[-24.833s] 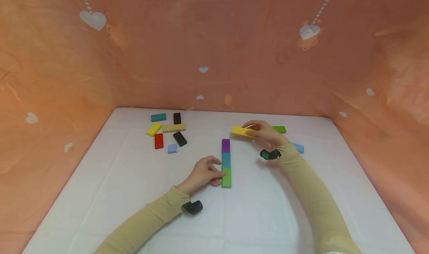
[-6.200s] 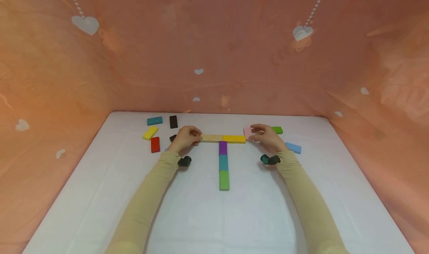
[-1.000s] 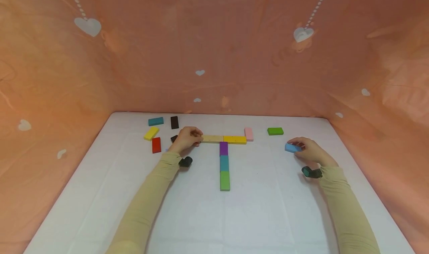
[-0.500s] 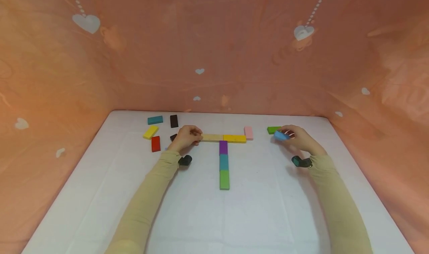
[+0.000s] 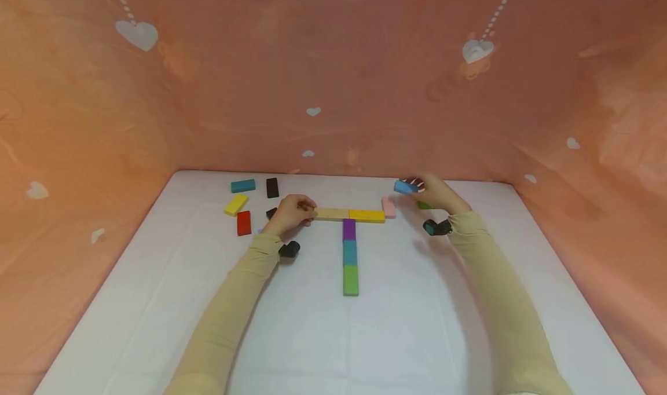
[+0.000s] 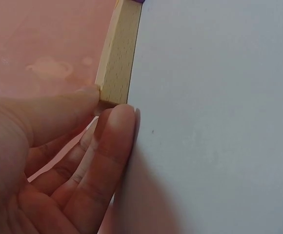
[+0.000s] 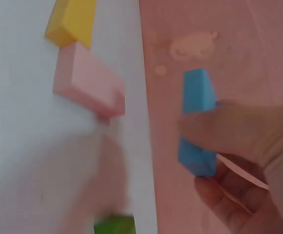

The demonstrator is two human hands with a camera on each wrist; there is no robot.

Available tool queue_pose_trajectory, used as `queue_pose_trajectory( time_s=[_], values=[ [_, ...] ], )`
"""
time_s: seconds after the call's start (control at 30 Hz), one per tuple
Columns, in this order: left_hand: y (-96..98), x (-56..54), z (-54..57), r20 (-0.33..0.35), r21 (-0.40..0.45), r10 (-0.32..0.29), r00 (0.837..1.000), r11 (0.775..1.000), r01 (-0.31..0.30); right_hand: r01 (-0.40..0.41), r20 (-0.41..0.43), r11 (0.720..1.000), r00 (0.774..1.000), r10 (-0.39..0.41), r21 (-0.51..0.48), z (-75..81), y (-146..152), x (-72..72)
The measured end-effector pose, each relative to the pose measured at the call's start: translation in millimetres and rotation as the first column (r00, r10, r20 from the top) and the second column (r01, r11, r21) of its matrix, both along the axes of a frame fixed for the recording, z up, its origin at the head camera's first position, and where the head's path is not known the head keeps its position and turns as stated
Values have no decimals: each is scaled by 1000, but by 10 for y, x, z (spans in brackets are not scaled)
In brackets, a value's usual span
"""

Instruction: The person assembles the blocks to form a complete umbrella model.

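Observation:
My right hand (image 5: 436, 193) pinches a light blue block (image 7: 196, 126) between thumb and fingers, raised above the table's far edge, beyond a pink block (image 5: 388, 207). My left hand (image 5: 289, 214) pinches the left end of a natural wood block (image 6: 119, 58) lying on the cloth. That wood block runs in a row with a yellow block (image 5: 367, 216), and the pink one stands crosswise at the yellow one's right end. Below their joint, a purple block (image 5: 349, 229), a teal block (image 5: 350, 252) and a green block (image 5: 351, 280) form a straight column.
Left of my left hand lie a teal block (image 5: 242, 185), a dark brown block (image 5: 272, 187), a yellow block (image 5: 237, 204) and a red block (image 5: 244, 223). Another dark block (image 5: 271, 213) is partly covered by that hand. A second green block (image 5: 425, 205) shows under my right wrist.
My right hand has picked the light blue block off the right side of the table and carried it left and away from me, past the second green block. My left hand has stayed put.

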State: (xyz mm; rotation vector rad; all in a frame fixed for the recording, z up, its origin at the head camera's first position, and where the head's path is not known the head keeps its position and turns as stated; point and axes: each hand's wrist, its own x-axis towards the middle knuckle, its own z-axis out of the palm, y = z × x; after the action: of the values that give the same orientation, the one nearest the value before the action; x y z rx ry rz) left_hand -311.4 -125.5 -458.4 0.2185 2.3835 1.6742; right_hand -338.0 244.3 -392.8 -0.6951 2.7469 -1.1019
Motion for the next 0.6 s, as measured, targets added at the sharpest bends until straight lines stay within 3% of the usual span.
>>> queue_pose_trajectory(
  time_s=[0.17, 0.4, 0.6],
  values=[
    [1, -4, -7, 1, 1, 2, 1000, 1000, -2, 43, 25, 996, 999, -41, -78, -64, -208, -105],
    [-15, -11, -15, -14, -6, -12, 1000, 1000, 12, 5, -61, 991, 998, -13, -134, -219, -472, -261],
    [-23, -19, -29, -18, -12, -13, 1000, 1000, 13, 108, -10, 980, 994, -111, -168, -298, -603, -291]
  ],
)
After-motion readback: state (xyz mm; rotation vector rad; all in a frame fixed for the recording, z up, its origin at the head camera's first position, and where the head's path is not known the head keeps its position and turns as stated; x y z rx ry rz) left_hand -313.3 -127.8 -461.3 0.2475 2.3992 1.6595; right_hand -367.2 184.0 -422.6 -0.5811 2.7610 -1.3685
